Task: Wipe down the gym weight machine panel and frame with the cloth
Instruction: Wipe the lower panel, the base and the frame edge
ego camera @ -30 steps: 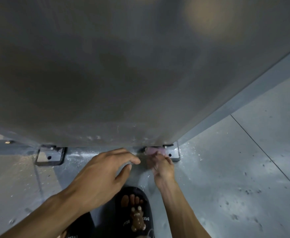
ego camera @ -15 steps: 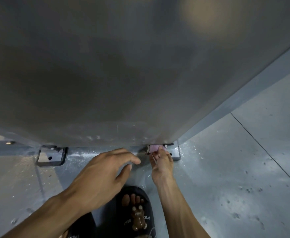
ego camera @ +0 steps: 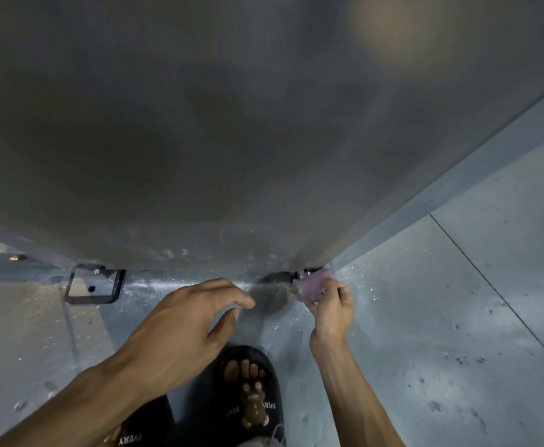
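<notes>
The grey metal panel [ego camera: 232, 124] of the weight machine fills the upper part of the view, seen from very close. My right hand [ego camera: 332, 312] grips a small pink cloth [ego camera: 311, 285] at the panel's lower right corner, on the floor bracket there. My left hand [ego camera: 190, 324] hovers low over the floor in front of the panel's bottom edge, fingers spread and loosely bent, holding nothing.
A dark metal foot bracket [ego camera: 95, 285] is bolted to the floor at lower left. The grey floor [ego camera: 441, 333] is scuffed and dusty, with white specks near the panel base. My foot in a black sandal [ego camera: 251, 391] stands below the hands.
My right hand has moved right with the cloth, from under the panel's edge out onto the corner bracket; more of the cloth shows. My left hand has stayed put.
</notes>
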